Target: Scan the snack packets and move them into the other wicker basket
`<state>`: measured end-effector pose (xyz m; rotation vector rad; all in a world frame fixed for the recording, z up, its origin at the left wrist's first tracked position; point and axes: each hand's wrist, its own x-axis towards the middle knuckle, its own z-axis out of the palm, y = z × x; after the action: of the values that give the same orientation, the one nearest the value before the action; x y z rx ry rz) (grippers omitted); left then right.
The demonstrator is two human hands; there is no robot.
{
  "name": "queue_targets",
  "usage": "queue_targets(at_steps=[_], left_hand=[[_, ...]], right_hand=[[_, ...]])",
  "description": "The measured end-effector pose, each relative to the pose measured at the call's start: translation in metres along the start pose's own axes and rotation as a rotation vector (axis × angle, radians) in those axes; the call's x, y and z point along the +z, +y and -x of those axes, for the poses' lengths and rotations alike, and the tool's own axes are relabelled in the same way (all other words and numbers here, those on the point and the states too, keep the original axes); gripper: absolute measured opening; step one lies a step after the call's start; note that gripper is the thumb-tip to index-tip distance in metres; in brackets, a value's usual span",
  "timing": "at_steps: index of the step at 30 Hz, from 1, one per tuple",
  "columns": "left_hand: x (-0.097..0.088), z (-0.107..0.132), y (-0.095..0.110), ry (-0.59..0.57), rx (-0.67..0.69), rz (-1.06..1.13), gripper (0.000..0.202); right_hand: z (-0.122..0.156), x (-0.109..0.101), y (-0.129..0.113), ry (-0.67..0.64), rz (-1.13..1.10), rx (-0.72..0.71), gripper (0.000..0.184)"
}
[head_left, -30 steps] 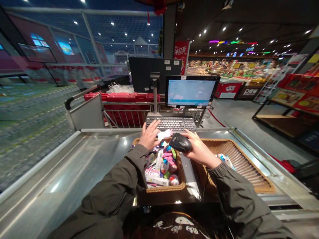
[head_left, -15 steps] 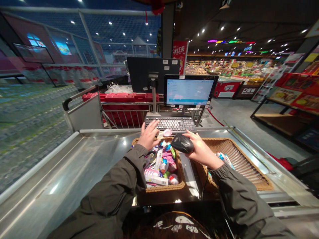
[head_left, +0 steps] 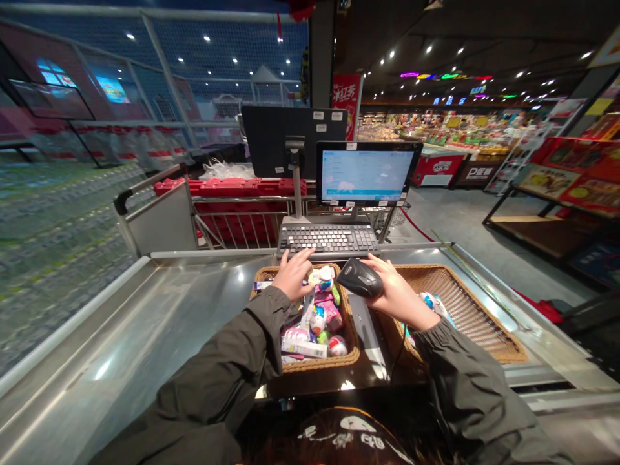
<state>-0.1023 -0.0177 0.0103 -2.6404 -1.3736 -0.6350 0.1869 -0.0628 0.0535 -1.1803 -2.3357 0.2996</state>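
Note:
My right hand (head_left: pixel 394 292) is closed around a black barcode scanner (head_left: pixel 359 278), whose head points left over the gap between two wicker baskets. The scanner's cable hangs down below my hand. My left hand (head_left: pixel 293 274) hovers above the far end of the left wicker basket (head_left: pixel 356 352), fingers spread and pointing at the keyboard (head_left: pixel 329 240). Just beside its thumb lies a pale round-topped sweet pack (head_left: pixel 321 278), on top of the pile. Small colourful packs and egg-shaped sweets (head_left: pixel 318 319) fill that basket.
The right wicker basket (head_left: pixel 477 310) holds a few packs, partly behind my right forearm. A lit monitor (head_left: pixel 368 174) stands behind the keyboard, with a second screen (head_left: pixel 271 142) facing away. Metal counter edges (head_left: pixel 203 253) run around, and a cart with red crates (head_left: pixel 232 188) stands beyond.
My left hand has drawn back slightly from the keyboard. The pale sweet pack beside it has gone down from the basket's far edge onto the pile. The scanner has shifted slightly right.

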Motion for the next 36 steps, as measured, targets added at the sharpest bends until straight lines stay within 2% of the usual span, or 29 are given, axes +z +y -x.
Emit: queue_targets(at_steps=[14, 18, 22, 26, 30, 33, 36], left_hand=[[0.046, 0.013, -0.002, -0.266, 0.012, 0.026, 0.038], [0.049, 0.010, 0.000, -0.301, 0.018, 0.004, 0.032], [0.041, 0.005, 0.007, -0.287, 0.006, -0.014, 0.040], [0.024, -0.009, 0.024, -0.228, 0.034, 0.007, 0.034], [0.009, -0.029, 0.051, -0.235, 0.108, 0.035, 0.032], [0.007, -0.046, 0.072, -0.256, 0.188, 0.059, 0.035], [0.013, -0.063, 0.090, -0.270, 0.266, 0.083, 0.037]], right_hand=[[0.024, -0.010, 0.009, 0.113, 0.009, 0.106, 0.051], [0.031, -0.011, 0.014, 0.143, 0.010, 0.146, 0.051], [0.042, -0.012, 0.018, 0.195, 0.006, 0.181, 0.058], [0.055, -0.021, 0.014, 0.225, 0.031, 0.227, 0.053], [0.071, -0.040, 0.018, 0.289, 0.058, 0.295, 0.051], [0.086, -0.055, 0.030, 0.363, 0.094, 0.341, 0.054], [0.104, -0.070, 0.045, 0.398, 0.140, 0.346, 0.056]])
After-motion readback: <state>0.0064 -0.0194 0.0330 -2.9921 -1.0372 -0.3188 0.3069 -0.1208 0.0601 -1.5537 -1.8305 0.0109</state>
